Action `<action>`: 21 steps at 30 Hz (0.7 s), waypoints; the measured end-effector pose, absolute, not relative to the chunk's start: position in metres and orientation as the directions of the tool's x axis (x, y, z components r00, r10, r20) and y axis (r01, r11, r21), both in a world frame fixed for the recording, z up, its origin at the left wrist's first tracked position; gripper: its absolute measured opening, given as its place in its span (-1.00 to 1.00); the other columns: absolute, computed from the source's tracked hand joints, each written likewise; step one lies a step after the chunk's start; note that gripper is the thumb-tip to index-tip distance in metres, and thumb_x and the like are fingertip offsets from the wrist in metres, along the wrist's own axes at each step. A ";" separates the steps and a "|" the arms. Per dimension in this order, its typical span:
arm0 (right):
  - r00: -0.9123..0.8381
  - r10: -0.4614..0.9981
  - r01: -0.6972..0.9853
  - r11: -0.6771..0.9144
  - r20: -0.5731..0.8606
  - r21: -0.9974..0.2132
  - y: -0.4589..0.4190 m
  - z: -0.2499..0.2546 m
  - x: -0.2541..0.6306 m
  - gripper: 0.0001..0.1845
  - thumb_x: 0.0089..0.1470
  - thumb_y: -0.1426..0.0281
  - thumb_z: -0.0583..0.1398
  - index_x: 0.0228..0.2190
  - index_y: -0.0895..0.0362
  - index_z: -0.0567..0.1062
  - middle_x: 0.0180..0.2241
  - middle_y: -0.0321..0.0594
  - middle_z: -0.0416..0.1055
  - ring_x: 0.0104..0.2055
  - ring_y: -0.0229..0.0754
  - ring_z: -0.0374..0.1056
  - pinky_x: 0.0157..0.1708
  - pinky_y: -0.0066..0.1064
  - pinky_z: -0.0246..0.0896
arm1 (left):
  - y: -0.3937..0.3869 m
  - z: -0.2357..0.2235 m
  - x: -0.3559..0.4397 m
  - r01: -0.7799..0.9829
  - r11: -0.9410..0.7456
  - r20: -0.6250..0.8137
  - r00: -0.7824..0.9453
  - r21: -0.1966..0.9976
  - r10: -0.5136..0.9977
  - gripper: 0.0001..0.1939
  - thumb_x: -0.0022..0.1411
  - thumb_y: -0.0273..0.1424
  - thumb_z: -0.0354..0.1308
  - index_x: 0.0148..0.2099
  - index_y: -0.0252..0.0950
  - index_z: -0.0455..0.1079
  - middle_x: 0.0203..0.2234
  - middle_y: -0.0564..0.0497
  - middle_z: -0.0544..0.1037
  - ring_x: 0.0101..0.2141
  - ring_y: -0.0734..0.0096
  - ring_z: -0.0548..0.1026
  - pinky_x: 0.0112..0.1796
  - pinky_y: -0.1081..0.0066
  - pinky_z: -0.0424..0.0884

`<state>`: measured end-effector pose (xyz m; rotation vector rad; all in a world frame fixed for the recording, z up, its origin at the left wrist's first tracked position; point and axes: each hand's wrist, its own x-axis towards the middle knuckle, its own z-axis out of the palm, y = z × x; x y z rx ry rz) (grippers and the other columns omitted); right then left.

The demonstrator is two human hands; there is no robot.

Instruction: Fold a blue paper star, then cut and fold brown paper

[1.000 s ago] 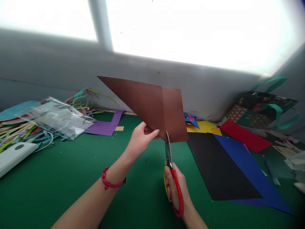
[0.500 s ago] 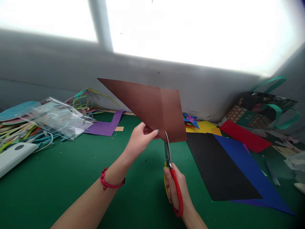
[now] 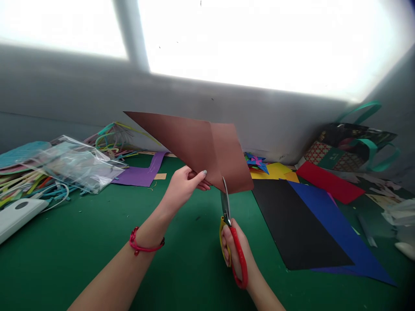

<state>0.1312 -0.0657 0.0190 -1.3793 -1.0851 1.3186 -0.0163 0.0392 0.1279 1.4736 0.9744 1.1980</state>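
Brown paper (image 3: 194, 142), with a crease running down it, is held up above the table by my left hand (image 3: 184, 185). The thumb presses on its near side at the lower edge, with the fingers behind. My right hand (image 3: 238, 246) grips scissors (image 3: 241, 263) with one red and one yellow handle, blades pointing up. The blades (image 3: 225, 198) meet the paper's lower edge just right of my left fingers, and one blade shows in front of the sheet.
Black paper (image 3: 301, 224) lies over blue paper (image 3: 350, 242) at right, near red paper (image 3: 330, 181) and a patterned bag (image 3: 343, 149). Purple paper (image 3: 138, 175), a clear plastic bag (image 3: 81, 164), coloured strips and a white device (image 3: 22, 216) lie at left. A grey wall (image 3: 181, 95) rises behind.
My left hand and the brown paper have shifted left a little, and the paper's right part leans more. The scissors stay at its lower edge. The whole view has drifted slightly.
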 end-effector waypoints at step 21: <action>0.080 0.983 -0.151 -0.154 -0.167 -0.976 -0.070 0.029 0.129 -0.62 0.05 0.04 -0.03 -0.46 0.11 0.21 -0.58 -0.38 0.15 -0.63 -0.42 0.05 -0.68 -0.58 0.04 | 0.037 0.121 -0.011 0.062 -0.176 0.124 0.488 0.982 0.864 -0.80 0.16 -0.31 0.06 -0.30 -0.38 0.29 -0.53 -0.04 0.51 -0.51 0.35 0.51 -0.45 0.38 0.47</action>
